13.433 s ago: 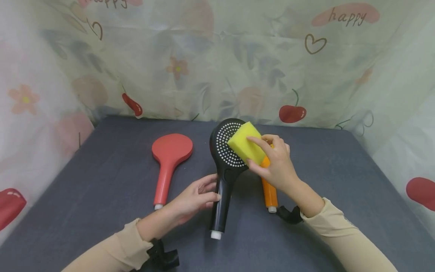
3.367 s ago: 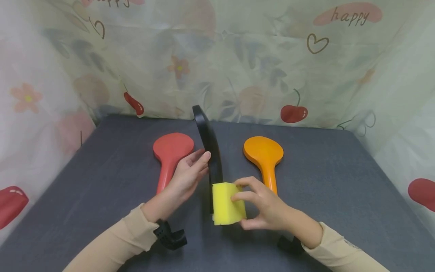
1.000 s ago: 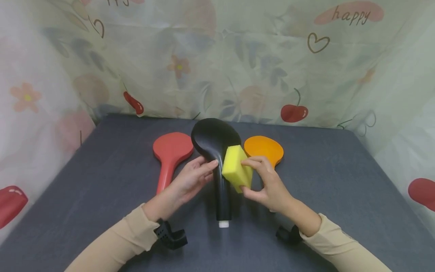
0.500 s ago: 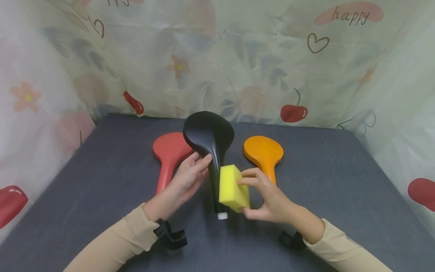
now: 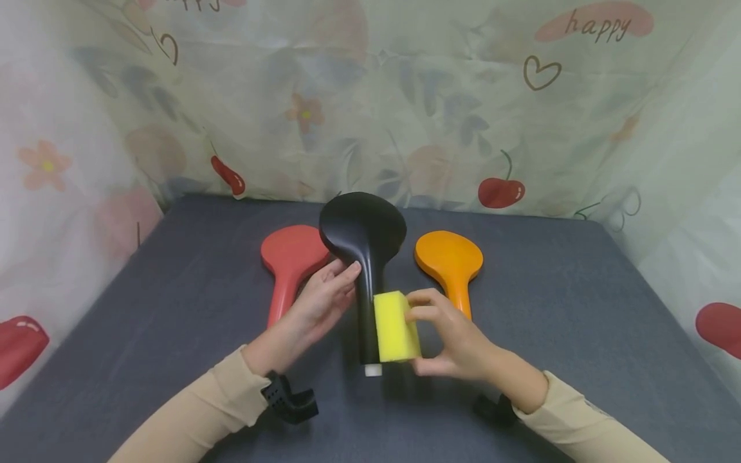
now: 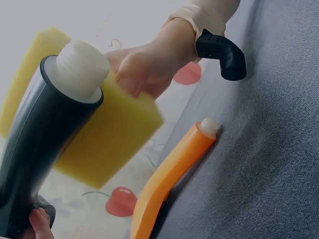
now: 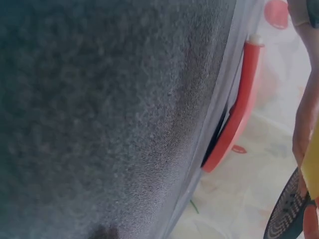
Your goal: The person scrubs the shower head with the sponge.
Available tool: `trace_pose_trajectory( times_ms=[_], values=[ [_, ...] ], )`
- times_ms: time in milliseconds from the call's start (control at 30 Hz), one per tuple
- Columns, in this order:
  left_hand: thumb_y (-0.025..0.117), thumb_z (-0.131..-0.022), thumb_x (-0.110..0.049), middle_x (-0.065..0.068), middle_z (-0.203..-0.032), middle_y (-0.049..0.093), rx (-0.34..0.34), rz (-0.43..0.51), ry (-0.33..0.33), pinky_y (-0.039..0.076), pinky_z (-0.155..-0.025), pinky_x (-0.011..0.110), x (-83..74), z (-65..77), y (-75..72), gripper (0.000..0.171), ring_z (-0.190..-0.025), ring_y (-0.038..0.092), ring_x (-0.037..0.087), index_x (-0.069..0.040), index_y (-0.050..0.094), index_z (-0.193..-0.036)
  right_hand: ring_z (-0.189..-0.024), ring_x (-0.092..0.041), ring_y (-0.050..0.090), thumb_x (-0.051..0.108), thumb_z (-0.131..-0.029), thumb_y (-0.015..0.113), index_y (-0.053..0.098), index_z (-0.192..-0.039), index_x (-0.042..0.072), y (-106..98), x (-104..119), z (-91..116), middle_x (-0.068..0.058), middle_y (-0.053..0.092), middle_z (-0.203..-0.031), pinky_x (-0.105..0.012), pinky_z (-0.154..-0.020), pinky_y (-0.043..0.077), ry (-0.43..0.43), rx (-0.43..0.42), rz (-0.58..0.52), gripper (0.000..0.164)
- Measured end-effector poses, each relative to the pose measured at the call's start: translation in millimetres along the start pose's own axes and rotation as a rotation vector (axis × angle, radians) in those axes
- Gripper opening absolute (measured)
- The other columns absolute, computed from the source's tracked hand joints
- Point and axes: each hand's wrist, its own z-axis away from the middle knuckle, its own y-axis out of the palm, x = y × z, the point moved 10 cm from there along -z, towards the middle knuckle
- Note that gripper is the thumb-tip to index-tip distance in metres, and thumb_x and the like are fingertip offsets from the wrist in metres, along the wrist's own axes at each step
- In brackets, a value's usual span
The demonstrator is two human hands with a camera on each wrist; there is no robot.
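Note:
My left hand (image 5: 324,296) grips a black shower head (image 5: 363,225) near its neck, thumb on the front, and holds it raised over the table. Its smooth back faces the head camera. The white threaded end (image 6: 82,69) of the handle points down toward me. A yellow sponge (image 5: 395,328) is pinched between the thumb and fingers of my right hand (image 5: 460,337). The sponge lies along the right side of the lower handle. In the right wrist view the dotted nozzle face (image 7: 286,204) shows on the far side from the head camera.
A red shower head (image 5: 294,247) lies face down on the dark cloth-covered table (image 5: 191,308), partly behind my left hand. To the right lies an orange shower head (image 5: 448,254). A printed curtain (image 5: 382,96) encloses the table's back and sides.
Earlier the sponge was on the nozzle face; the black shower head has since turned so its back faces me. Within the last second the sponge moved from beside the neck down to the lower handle.

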Motion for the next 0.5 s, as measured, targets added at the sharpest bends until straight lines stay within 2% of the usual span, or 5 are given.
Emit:
trace_pose_trajectory(
  times_ms=[133,267,500],
  values=[
    [0.045,-0.098,-0.013,-0.014,-0.088,0.067,0.041,-0.004,0.007,0.046,-0.088,0.018,0.7,1.7,5.0,0.028,-0.093,0.059,0.002,-0.007,0.045,-0.125,-0.103,-0.023,0.048,0.010,-0.066,0.075,0.043,-0.113,0.001,-4,-11,-4,-0.014,0.048,-0.114,-0.028,-0.087,0.046,0.067,-0.057,-0.004,0.058],
    [0.045,-0.097,-0.013,-0.012,-0.096,0.065,0.114,0.004,0.010,0.046,-0.088,0.018,2.7,3.4,13.5,0.025,-0.094,0.059,0.002,-0.008,0.044,-0.122,-0.108,-0.025,0.045,0.004,-0.064,0.076,0.039,-0.113,-0.001,-10,-23,-7,-0.015,0.048,-0.115,-0.025,-0.096,0.040,0.155,-0.132,-0.035,0.062],
    [0.046,-0.097,-0.013,-0.011,-0.099,0.064,0.165,0.025,0.017,0.046,-0.088,0.018,3.5,4.8,19.9,0.025,-0.095,0.059,0.001,-0.009,0.043,-0.122,-0.109,-0.018,0.046,-0.006,-0.062,0.077,0.039,-0.117,-0.006,-18,-35,-5,-0.015,0.049,-0.114,-0.020,-0.095,0.042,0.253,-0.292,-0.053,0.066]
  ],
)
